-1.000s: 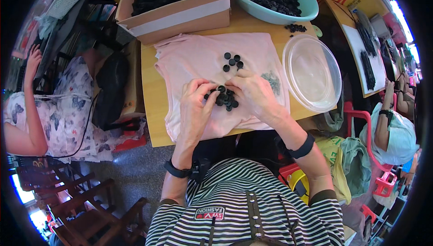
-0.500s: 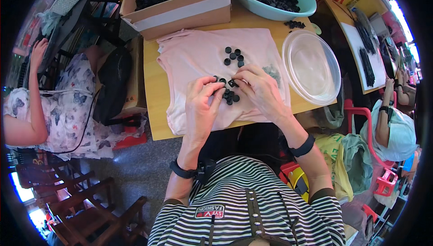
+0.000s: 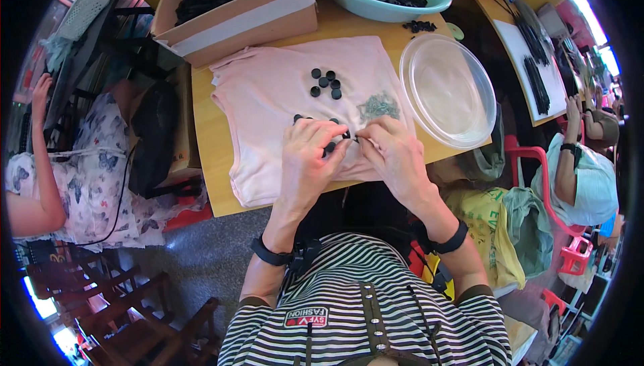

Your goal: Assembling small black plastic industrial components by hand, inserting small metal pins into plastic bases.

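Note:
Over a pale pink cloth (image 3: 261, 111), a small round black cap (image 3: 346, 134) is pinched between the thumb and fingers of my left hand (image 3: 310, 154). Close beside it, my right hand (image 3: 396, 153) is closed, its fingertips pressed on a tiny dark piece (image 3: 356, 139) too small to name. More black caps (image 3: 324, 82) lie in a loose group beyond my hands. Others (image 3: 329, 147) sit partly hidden under my left fingers. To the right of that group is a little heap of small clear greenish pieces (image 3: 379, 107) on the cloth.
A cardboard box (image 3: 248, 24) and a light-blue basin (image 3: 376, 9), both full of black parts, stand at the table's far side. A clear round plastic lid or tray (image 3: 448, 91) lies at right. People sit at either side; a red chair (image 3: 530, 151) is at right.
My hands have drawn together, and my right fingertips now hold a tiny dark piece against the cap's side. The view has shifted, so the table appears further left.

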Tool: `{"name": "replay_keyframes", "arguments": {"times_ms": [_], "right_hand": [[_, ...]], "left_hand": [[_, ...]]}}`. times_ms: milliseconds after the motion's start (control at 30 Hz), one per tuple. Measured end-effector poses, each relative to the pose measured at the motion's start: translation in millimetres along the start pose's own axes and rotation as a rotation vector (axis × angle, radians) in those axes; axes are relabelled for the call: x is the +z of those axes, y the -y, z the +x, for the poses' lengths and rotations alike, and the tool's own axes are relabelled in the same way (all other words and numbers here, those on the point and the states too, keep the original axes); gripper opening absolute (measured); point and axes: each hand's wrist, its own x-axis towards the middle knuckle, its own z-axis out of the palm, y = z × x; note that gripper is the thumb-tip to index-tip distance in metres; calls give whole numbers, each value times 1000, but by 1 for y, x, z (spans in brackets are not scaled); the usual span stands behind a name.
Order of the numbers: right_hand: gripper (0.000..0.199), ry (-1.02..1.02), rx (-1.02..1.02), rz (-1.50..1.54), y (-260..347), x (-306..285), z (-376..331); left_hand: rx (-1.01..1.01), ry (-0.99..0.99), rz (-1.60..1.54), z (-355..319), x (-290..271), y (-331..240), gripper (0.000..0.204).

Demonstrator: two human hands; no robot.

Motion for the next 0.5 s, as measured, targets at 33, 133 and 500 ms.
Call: {"name": "replay_keyframes", "arguments": {"times_ms": [33, 133, 500], "right_hand": [[8, -1, -31, -95, -1, -1, -4], [9, 6, -63, -229, -4, -1, -15], [17, 69, 113, 187, -19, -7, -21]], "left_hand": [[3, 9, -5, 1, 3, -1, 24], [-7, 87, -119, 0, 14, -3, 23], [-38, 106, 210, 11, 6, -11, 22]]}}
